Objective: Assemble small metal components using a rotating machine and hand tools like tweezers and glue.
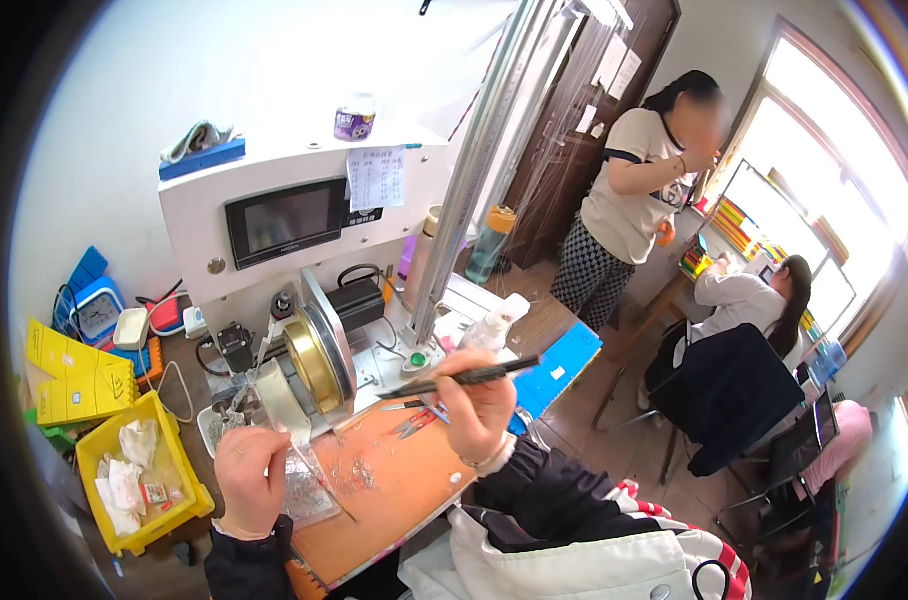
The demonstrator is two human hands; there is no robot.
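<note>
While my left grip [249, 475] hangs curled over the near left part of the work area, my right grip [479, 412] is closed around a slim dark tool [489, 374], which lies across my fingers with its thin end pointing left and its blunter end sticking out past my hand to the right. I probably hold it this way so that the narrow end is the one directed at small work. Of the left fingers I cannot tell whether they meet on anything (whatever they might pinch would be too tiny to make out). The clear bag [309, 490] of small metal bits lies just beside my left hand, likely kept close so that its contents are within easy reach, and loose metal pieces [354, 475] are scattered on the orange counter [404, 500] to its right, between my two hands. Red-handled snips [414, 425] lie apart from both, just left of my right hand, perhaps as a spare tool. Beyond them stands the white machine [199, 230], its brass-coloured wheel [317, 368] facing the counter, presumably so that I can reach it seated.
</note>
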